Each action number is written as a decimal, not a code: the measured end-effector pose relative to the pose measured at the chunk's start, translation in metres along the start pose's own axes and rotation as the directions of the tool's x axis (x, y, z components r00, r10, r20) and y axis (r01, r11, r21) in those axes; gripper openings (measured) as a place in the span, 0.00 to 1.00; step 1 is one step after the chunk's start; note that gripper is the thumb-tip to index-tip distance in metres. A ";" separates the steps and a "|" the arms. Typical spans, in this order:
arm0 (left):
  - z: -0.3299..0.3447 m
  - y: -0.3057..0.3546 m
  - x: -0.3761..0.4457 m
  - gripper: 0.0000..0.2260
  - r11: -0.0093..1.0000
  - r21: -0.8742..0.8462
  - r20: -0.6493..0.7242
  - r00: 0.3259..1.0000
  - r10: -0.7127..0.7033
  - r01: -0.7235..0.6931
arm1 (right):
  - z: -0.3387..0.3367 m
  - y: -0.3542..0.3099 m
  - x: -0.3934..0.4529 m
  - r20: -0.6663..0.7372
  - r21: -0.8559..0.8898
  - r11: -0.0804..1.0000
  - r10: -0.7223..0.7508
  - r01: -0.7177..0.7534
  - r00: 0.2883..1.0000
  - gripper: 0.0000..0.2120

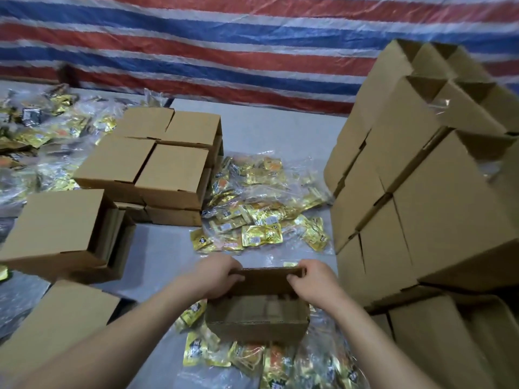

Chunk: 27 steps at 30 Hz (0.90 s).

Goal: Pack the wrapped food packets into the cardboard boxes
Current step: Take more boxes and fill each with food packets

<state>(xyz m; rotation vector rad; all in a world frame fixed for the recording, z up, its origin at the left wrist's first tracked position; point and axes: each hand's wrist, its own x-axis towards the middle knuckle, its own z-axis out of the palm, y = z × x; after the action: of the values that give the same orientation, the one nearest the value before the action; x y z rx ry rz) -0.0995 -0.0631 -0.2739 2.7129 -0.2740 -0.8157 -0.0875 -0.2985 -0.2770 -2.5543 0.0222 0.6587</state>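
A small open cardboard box [257, 318] sits in front of me on the grey table, its far flap [266, 279] standing up. My left hand [217, 273] grips the left end of that flap, fingers curled over its edge. My right hand [316, 276] grips the right end the same way. Yellow wrapped food packets [258, 234] lie loose and in clear bags just beyond the box. More yellow packets [247, 357] lie under and in front of it.
Closed boxes [157, 164] are stacked at centre left, with two more boxes [61, 228] nearer on the left. A tall stack of open-topped boxes [421, 178] fills the right side. Further packets [42, 130] lie at the far left. A striped tarp [224, 46] hangs behind.
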 end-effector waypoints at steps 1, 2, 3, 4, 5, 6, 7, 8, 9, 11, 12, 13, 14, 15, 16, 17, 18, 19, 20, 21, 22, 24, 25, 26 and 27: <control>0.002 0.000 0.003 0.11 1.000 -0.012 -0.009 1.000 -0.001 0.001 | 0.001 0.000 0.001 0.007 -0.021 1.000 0.013 -0.013 1.000 0.08; 0.004 0.001 0.005 0.11 1.000 -0.006 -0.020 1.000 0.003 -0.004 | 0.002 0.000 0.002 0.002 -0.044 0.999 0.027 -0.026 1.000 0.08; 0.006 0.002 0.009 0.11 1.000 -0.022 -0.036 0.999 0.014 -0.015 | 0.002 0.000 0.004 -0.014 -0.062 0.997 0.035 -0.036 0.999 0.08; 0.007 0.002 0.013 0.12 0.995 -0.095 -0.063 0.998 0.016 -0.022 | 0.001 0.001 0.006 -0.036 -0.074 0.996 0.038 -0.040 0.999 0.08; 0.008 0.000 0.017 0.14 0.975 -0.221 -0.095 0.995 -0.003 -0.019 | -0.001 0.003 0.009 -0.056 -0.079 0.996 0.034 -0.038 0.998 0.07; 0.008 -0.004 0.018 0.18 0.923 -0.385 -0.122 0.992 -0.035 -0.015 | -0.003 0.005 0.011 -0.070 -0.075 0.997 0.028 -0.034 0.997 0.06; 0.008 -0.009 0.017 0.21 0.822 -0.570 -0.142 0.986 -0.091 -0.006 | -0.006 0.007 0.014 -0.082 -0.064 0.997 0.024 -0.030 0.996 0.04; 0.011 -0.016 0.017 0.22 0.674 -0.738 -0.153 0.972 -0.177 0.007 | -0.009 0.011 0.016 -0.095 -0.053 0.998 0.026 -0.032 0.995 0.04; 0.019 -0.025 0.017 0.20 0.548 -0.836 -0.149 0.947 -0.285 0.033 | -0.012 0.014 0.018 -0.108 -0.041 0.998 0.037 -0.042 0.993 0.04; 0.042 -0.048 0.019 0.16 0.636 -0.746 -0.161 0.873 -0.461 0.198 | -0.016 0.020 0.022 -0.123 -0.002 0.997 0.071 -0.072 0.990 0.10; 0.059 -0.060 0.019 0.17 0.731 -0.599 -0.150 0.851 -0.504 0.327 | -0.018 0.022 0.024 -0.117 0.020 0.996 0.085 -0.083 0.989 0.13; 0.076 -0.068 0.018 0.24 0.809 -0.412 -0.129 0.851 -0.508 0.420 | -0.019 0.023 0.025 -0.111 0.042 0.995 0.094 -0.090 0.989 0.15; 0.091 -0.074 0.017 0.31 0.853 -0.247 -0.089 0.865 -0.493 0.460 | -0.019 0.024 0.026 -0.108 0.059 0.994 0.094 -0.088 0.990 0.14; 0.105 -0.078 0.016 0.37 0.868 -0.157 -0.041 0.875 -0.483 0.472 | -0.019 0.024 0.027 -0.114 0.072 0.995 0.082 -0.074 0.990 0.12; 0.117 -0.080 0.018 0.40 0.874 -0.127 -0.017 0.880 -0.474 0.469 | -0.017 0.024 0.028 -0.119 0.082 0.995 0.068 -0.058 0.991 0.08; 0.127 -0.081 0.021 0.42 0.876 -0.106 -0.014 0.880 -0.475 0.471 | -0.015 0.023 0.029 -0.119 0.089 0.995 0.057 -0.046 0.991 0.05; 0.134 -0.082 0.026 0.43 0.877 -0.097 -0.030 0.880 -0.475 0.470 | -0.013 0.022 0.030 -0.118 0.086 0.996 0.049 -0.039 0.992 0.05; 0.139 -0.082 0.031 0.42 0.873 -0.111 -0.041 0.875 -0.482 0.475 | -0.010 0.021 0.031 -0.121 0.071 0.997 0.040 -0.031 0.992 0.06; 0.141 -0.083 0.035 0.40 0.865 -0.129 -0.053 0.867 -0.495 0.486 | -0.008 0.019 0.032 -0.123 0.051 0.998 0.029 -0.023 0.992 0.07; 0.142 -0.084 0.039 0.39 0.858 -0.148 -0.066 0.860 -0.506 0.493 | -0.005 0.017 0.035 -0.119 0.036 0.999 0.018 -0.014 0.993 0.07; 0.143 -0.086 0.041 0.38 0.854 -0.160 -0.080 0.856 -0.510 0.494 | -0.003 0.016 0.036 -0.110 0.037 0.999 0.014 -0.010 0.994 0.05; 0.144 -0.092 0.045 0.39 0.839 -0.178 -0.080 0.842 -0.533 0.515 | 0.002 0.016 0.040 -0.098 0.028 1.000 0.011 -0.008 0.995 0.06; 0.146 -0.096 0.048 0.40 0.831 -0.194 -0.079 0.836 -0.543 0.521 | 0.005 0.017 0.041 -0.093 0.021 1.000 0.012 -0.010 0.996 0.08; 0.148 -0.101 0.050 0.40 0.825 -0.221 -0.082 0.833 -0.547 0.520 | 0.008 0.018 0.042 -0.087 0.019 1.000 0.016 -0.015 0.996 0.09; 0.148 -0.106 0.050 0.39 0.811 -0.261 -0.079 0.826 -0.558 0.523 | 0.009 0.018 0.043 -0.080 0.019 1.000 0.020 -0.019 0.997 0.09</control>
<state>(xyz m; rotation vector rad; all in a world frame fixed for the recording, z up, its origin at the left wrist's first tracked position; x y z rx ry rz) -0.1313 -0.0100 -0.4519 2.6247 0.6299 -0.7092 -0.0565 -0.3057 -0.3122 -2.5651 0.0804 0.5601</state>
